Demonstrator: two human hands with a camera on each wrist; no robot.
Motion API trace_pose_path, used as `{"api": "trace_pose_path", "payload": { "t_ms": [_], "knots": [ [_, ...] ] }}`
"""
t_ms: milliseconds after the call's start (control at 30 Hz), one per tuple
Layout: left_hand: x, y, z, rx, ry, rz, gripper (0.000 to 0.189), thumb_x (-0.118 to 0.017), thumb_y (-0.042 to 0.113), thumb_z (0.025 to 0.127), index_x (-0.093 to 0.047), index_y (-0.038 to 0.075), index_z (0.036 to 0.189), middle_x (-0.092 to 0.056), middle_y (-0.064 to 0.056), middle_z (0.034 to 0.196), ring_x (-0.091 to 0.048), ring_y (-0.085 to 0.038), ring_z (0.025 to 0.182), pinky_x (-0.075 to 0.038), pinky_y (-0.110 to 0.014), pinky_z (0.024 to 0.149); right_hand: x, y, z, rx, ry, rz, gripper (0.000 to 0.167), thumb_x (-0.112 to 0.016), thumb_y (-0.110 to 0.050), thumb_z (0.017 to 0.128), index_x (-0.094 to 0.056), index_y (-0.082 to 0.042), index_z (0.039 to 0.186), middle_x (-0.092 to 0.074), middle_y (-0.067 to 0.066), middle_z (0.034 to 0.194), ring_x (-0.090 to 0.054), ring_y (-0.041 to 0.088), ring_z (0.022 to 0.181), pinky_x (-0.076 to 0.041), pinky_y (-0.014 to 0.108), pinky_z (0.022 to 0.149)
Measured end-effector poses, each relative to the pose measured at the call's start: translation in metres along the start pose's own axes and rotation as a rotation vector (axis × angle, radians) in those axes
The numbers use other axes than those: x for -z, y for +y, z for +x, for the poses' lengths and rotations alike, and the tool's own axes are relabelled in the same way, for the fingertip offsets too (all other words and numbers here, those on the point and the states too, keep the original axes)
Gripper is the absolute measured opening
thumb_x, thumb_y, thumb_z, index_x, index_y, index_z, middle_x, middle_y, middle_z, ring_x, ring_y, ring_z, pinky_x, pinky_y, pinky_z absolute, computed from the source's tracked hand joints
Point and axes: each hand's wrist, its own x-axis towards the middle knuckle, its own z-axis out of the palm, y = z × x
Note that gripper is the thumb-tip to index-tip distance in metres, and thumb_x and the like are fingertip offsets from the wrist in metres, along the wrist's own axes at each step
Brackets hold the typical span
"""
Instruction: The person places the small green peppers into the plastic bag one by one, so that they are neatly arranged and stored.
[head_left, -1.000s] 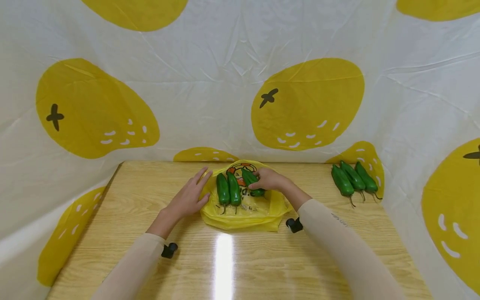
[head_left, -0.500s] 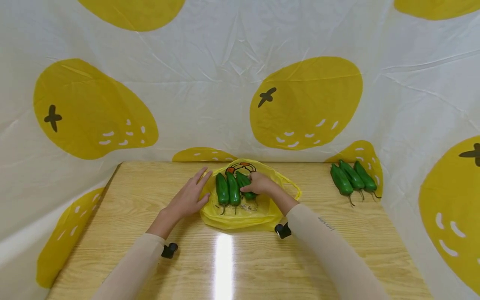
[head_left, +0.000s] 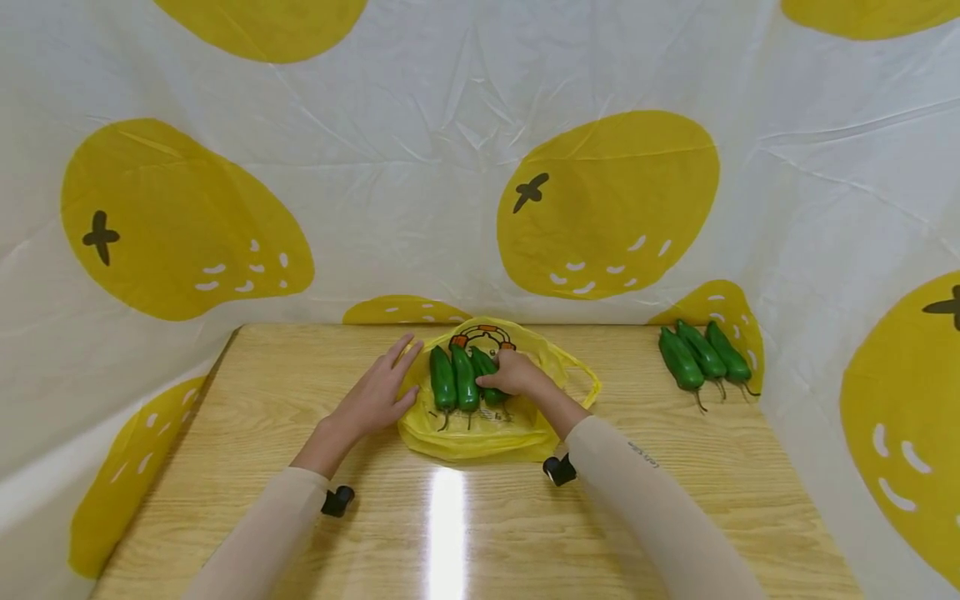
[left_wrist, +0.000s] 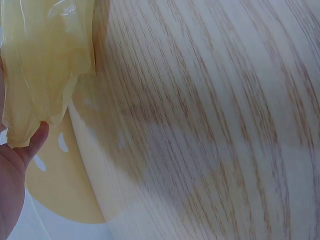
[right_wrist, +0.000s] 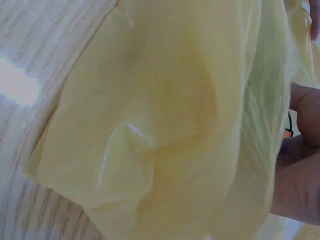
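A yellow plastic bag [head_left: 480,446] lies with its mouth spread wide on the table. Inside it, two green peppers [head_left: 442,379] lie side by side, stems toward me. A third green pepper [head_left: 492,395] is right beside them, partly hidden under my right hand [head_left: 513,372], whose thumb and fingers grip it. My left hand [head_left: 375,392] rests at the bag's left edge with its fingers extended. In the left wrist view the left thumb [left_wrist: 37,140] touches the yellow plastic. The bag's side wall [right_wrist: 165,120] fills most of the right wrist view and covers the pepper there.
Three more green peppers [head_left: 703,354] lie together at the table's back right. The wooden table [head_left: 315,350] ends against a white curtain [head_left: 405,225] printed with yellow fruit. A bag handle loop [head_left: 592,383] sticks out to the right.
My right hand has moved left with the third pepper, bringing it close to the other two. The bag's right handle loop has come into sight. My left hand stays in place.
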Motion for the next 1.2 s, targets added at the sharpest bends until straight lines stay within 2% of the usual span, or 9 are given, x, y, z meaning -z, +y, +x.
{"api": "trace_pose_path", "payload": {
  "t_ms": [100,233,333,533,833,1033,1200],
  "knots": [
    [0.0,0.001,0.0,0.001,-0.001,-0.007,0.076,-0.067,0.019,0.098,-0.029,0.004,0.163,-0.019,-0.016,0.171,-0.046,-0.045,0.142,-0.042,-0.058,0.115,0.0,0.0,-0.002,0.007,-0.002,0.014,0.053,-0.071,-0.034,0.099,-0.06,0.005,0.134,-0.065,0.022,0.124,-0.061,0.023,0.093,-0.05,0.034,0.075],
    [0.001,0.003,0.001,0.002,-0.002,-0.009,0.077,-0.068,0.019,0.098,-0.03,0.004,0.162,-0.019,-0.016,0.171,-0.047,-0.045,0.14,-0.043,-0.058,0.114,-0.001,0.001,-0.005,0.01,-0.003,0.052,0.063,-0.071,-0.031,0.099,-0.05,0.006,0.146,-0.059,0.022,0.142,-0.063,0.027,0.111,-0.055,0.038,0.088],
    [0.001,0.003,0.001,0.005,0.0,-0.01,0.077,-0.068,0.02,0.098,-0.029,0.004,0.163,-0.019,-0.017,0.171,-0.048,-0.045,0.139,-0.044,-0.058,0.113,-0.002,0.003,-0.007,0.017,-0.016,0.094,0.065,-0.07,-0.029,0.1,-0.047,0.007,0.148,-0.056,0.024,0.146,-0.065,0.029,0.112,-0.058,0.038,0.087],
    [0.0,0.003,0.001,0.002,-0.011,-0.008,0.078,-0.067,0.02,0.098,-0.027,0.005,0.163,-0.018,-0.016,0.171,-0.045,-0.044,0.142,-0.042,-0.057,0.115,-0.004,0.006,-0.011,0.016,-0.042,0.207,0.063,-0.067,-0.022,0.101,-0.042,0.009,0.151,-0.053,0.028,0.147,-0.069,0.032,0.105,-0.062,0.034,0.075],
    [-0.001,0.002,0.0,0.008,-0.013,-0.011,0.078,-0.067,0.019,0.098,-0.027,0.006,0.164,-0.018,-0.016,0.171,-0.043,-0.044,0.145,-0.04,-0.058,0.116,-0.004,0.01,-0.012,0.066,-0.04,0.194,0.06,-0.066,-0.016,0.101,-0.044,0.01,0.151,-0.057,0.027,0.142,-0.064,0.034,0.12,-0.061,0.035,0.083],
    [0.0,0.003,0.0,0.006,-0.008,-0.007,0.077,-0.068,0.019,0.098,-0.028,0.005,0.163,-0.019,-0.016,0.171,-0.044,-0.044,0.144,-0.041,-0.058,0.115,-0.009,0.016,-0.008,0.075,-0.033,0.216,0.062,-0.067,-0.015,0.101,-0.042,0.008,0.152,-0.064,0.022,0.131,-0.069,0.028,0.106,-0.062,0.033,0.074],
    [0.001,0.004,-0.001,0.007,-0.008,-0.008,0.077,-0.068,0.019,0.098,-0.028,0.005,0.163,-0.019,-0.017,0.171,-0.044,-0.045,0.143,-0.041,-0.058,0.115,-0.01,0.017,-0.009,0.08,-0.039,0.209,0.063,-0.066,-0.015,0.101,-0.041,0.009,0.153,-0.065,0.022,0.13,-0.071,0.024,0.099,-0.061,0.032,0.072]
  ]
}}
